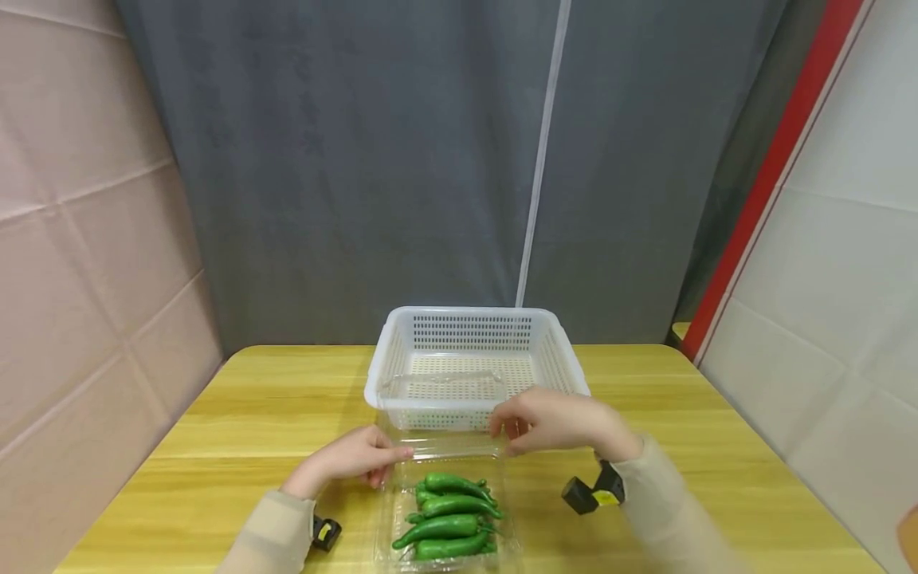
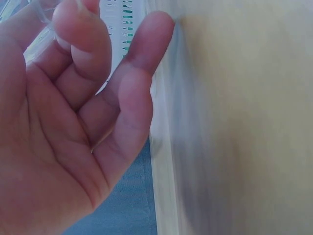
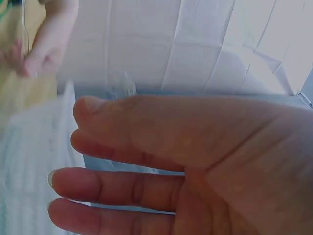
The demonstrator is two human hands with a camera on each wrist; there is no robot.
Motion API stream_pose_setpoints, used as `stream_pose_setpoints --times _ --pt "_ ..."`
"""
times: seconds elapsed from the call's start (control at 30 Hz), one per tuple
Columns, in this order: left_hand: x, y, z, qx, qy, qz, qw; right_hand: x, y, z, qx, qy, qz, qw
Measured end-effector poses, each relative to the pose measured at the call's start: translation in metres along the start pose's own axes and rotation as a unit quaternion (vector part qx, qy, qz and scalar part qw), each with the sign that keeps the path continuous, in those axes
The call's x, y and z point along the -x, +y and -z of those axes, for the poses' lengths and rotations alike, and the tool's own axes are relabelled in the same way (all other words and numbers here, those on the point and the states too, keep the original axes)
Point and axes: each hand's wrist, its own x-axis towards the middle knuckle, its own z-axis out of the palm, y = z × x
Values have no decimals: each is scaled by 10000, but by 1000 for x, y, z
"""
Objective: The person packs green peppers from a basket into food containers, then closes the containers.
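A clear plastic clamshell box (image 1: 384, 518) stands at the table's front with its lid (image 1: 437, 402) raised, overlapping the basket in the head view. Several green chili peppers (image 1: 448, 506) lie in its base. My left hand (image 1: 358, 456) pinches the box's left edge near the hinge; in the left wrist view its other fingers (image 2: 132, 105) are loosely bent. My right hand (image 1: 548, 418) is at the lid's lower right edge, thumb and fingertips right by the plastic. The right wrist view shows these fingers (image 3: 117, 188) nearly straight, with a bit of clear plastic (image 3: 128, 84) behind the thumb.
A white perforated plastic basket (image 1: 566, 359) sits just behind the box, at the far edge of the wooden table (image 1: 287, 399). Beyond hangs a grey curtain (image 1: 373, 159), with light cloth walls (image 1: 825, 319) to the sides.
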Motion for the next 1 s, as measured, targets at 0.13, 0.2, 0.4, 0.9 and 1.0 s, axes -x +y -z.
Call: stream_pose_setpoints --times 0.13,0.2,0.4,0.9,1.0 --pt "0 -1 1 15 -14 37 10000 5 11 23 -10 -84 -284 9996" --pt "0 -2 2 11 -15 46 10000 4 17 33 13 -154 -470 9988" --pt "0 -4 2 -36 8 45 10000 -15 38 58 -39 -414 -909 9950" --pt "-2 -5 1 -65 14 -71 10000 -79 97 69 -567 -1302 -1877 9719" --pt "-1 -4 0 -50 11 -83 10000 -86 107 70 -490 -1410 -2117 9659"
